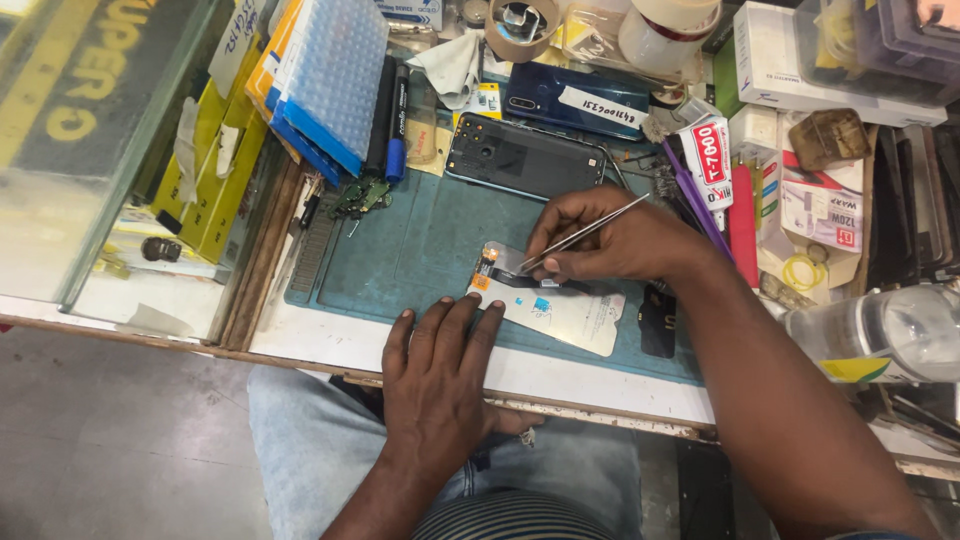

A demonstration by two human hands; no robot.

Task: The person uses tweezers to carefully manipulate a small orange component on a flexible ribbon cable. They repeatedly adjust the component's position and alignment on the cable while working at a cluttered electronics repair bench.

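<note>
On the far left a glass case stood beside the worktop, and next to it lay a stack of blue and yellow boxes with a black marker just to their right. A small green circuit board sat at the far left corner of the teal work mat. Near the front edge of the mat the left hand lay flat, its fingers spread and pressing down by the near left end of a thin white phone screen panel. The panel lay flat on the mat, between the two hands, with an orange and black ribbon cable at its far left corner. It looked very light, thin and brittle, likely to crack if bent or lifted by one corner; the ribbon looked soft and easily torn. Holding it flat from above, or by its long edges, seemed the safe way to take it. Behind it lay a dark phone back. The right hand was closed around metal tweezers, whose tips met the ribbon end of the panel. Whether the tips pinched anything could not be told. Farther right stood a glue tube, a red tool and, at the near right, a clear plastic bottle
</note>
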